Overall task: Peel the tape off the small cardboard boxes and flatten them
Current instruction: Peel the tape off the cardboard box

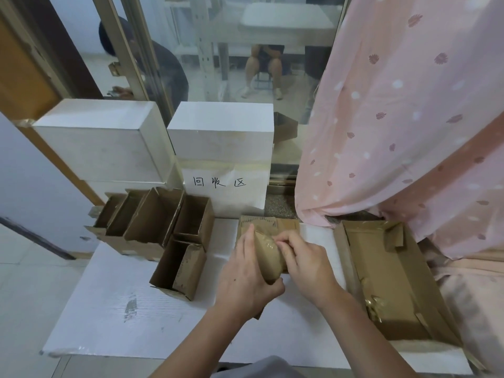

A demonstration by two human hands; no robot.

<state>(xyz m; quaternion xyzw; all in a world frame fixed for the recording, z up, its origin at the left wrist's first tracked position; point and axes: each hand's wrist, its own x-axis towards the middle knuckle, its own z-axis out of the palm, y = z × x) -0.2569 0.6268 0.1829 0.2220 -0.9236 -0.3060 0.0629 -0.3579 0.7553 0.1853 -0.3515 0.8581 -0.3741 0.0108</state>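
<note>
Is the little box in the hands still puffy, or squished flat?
Still puffy. The small box bulges between the left hand and right hand, with shiny tape on it. A flat cardboard piece lies behind it.

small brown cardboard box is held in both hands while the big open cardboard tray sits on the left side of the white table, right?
Not quite: the head view shows the big open cardboard tray on the right side of the white table. Both hands, left and right, do hold the small brown cardboard box.
</note>
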